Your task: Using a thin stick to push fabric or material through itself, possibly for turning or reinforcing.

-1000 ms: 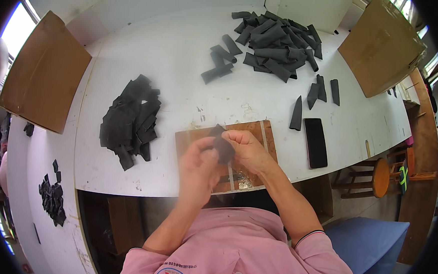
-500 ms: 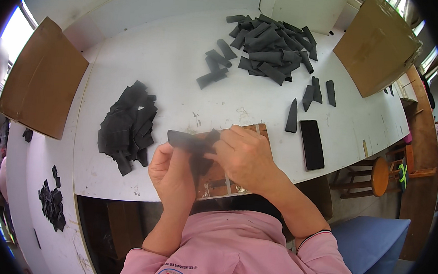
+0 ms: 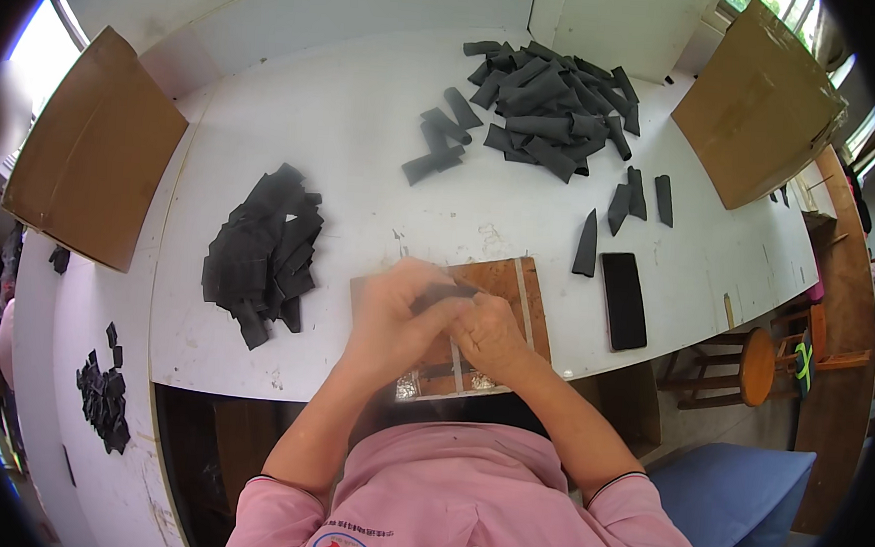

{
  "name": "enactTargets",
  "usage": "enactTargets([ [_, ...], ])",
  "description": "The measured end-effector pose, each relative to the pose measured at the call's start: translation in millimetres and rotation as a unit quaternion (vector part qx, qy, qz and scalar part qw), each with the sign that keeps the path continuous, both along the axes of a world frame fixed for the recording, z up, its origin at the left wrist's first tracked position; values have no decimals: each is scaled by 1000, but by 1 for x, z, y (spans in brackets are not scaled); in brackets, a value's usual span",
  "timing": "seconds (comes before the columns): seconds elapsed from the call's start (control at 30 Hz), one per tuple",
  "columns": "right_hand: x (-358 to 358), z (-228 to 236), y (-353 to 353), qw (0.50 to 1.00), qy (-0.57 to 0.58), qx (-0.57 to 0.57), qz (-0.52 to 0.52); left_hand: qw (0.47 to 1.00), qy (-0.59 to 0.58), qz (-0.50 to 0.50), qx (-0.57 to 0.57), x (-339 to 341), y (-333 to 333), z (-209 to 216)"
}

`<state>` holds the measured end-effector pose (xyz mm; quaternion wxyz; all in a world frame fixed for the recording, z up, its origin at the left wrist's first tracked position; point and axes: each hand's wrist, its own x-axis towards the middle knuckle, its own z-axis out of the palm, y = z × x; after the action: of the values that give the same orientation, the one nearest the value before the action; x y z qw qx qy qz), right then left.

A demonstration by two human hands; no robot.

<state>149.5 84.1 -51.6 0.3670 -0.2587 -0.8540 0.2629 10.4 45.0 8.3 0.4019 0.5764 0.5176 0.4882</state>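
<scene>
One small dark grey, fabric-like piece (image 3: 444,296) is sitting between the two bare hands, mostly hidden by fingers. Its visible part is running roughly left to right — from hand to hand — though the covered ends leave its full axis unclear. The left hand (image 3: 393,313), slightly blurred, is gripping it from the left, with fingers curling over the far side and the thumb nearer the body. The right hand (image 3: 496,335) is curling closed at the right end, seemingly pinching it; neither hand is clearly nearer, since both are meeting at the piece. Beneath them a brown wooden board with pale strips (image 3: 502,278) is lying on the white tabletop (image 3: 363,179). A heap of flat, near-black pieces (image 3: 264,248) is lying to the left; a black, rectangular phone (image 3: 623,301) is resting to the right. Farther off — ahead, slightly right — a pile of dark grey, rolled tubes (image 3: 548,100) is spreading.
</scene>
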Motion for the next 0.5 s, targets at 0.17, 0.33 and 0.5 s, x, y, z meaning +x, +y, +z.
enactTargets([
  [0.17,1,20,2,999,-19,-39,10,991,-41,73,103,11,-11,1],
  [0.33,1,51,10,996,-77,-35,26,914,-386,41,116,-2,-14,3],
  [0.5,-6,30,6,992,-125,27,10,939,-323,88,79,-6,-16,-18],
])
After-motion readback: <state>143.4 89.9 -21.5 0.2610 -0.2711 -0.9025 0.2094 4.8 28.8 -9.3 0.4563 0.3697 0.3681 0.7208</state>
